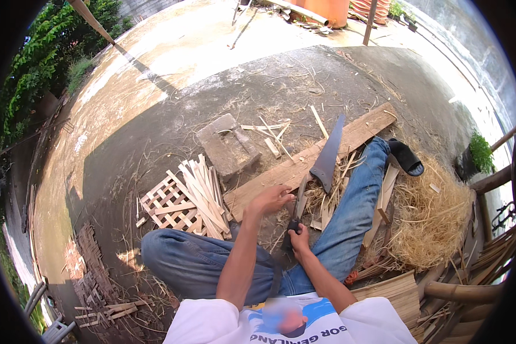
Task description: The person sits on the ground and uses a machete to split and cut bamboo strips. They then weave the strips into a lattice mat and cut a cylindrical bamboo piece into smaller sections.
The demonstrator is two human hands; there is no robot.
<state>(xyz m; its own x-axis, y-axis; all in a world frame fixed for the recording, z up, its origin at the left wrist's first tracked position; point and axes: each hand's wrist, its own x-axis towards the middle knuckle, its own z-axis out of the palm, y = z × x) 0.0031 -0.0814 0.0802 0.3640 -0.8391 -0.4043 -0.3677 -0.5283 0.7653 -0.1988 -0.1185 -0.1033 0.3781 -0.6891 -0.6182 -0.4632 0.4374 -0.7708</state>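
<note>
My right hand is closed around the dark handle of a large knife, its blade pointing up and away from me. Close to the blade, my left hand hovers with fingers stretched and slightly bent; I see nothing in it. Beyond both hands a long wooden board lies slantwise on the ground. A handsaw with a bluish blade rests across the board, just past the knife tip. Thin wood strips are piled left of my left hand, partly over a woven lattice.
A stone block sits beyond the strips. My jeans-clad legs frame the work spot, the right one stretched past the board. Straw heaps at the right, near bamboo poles. Wood scraps lie at lower left.
</note>
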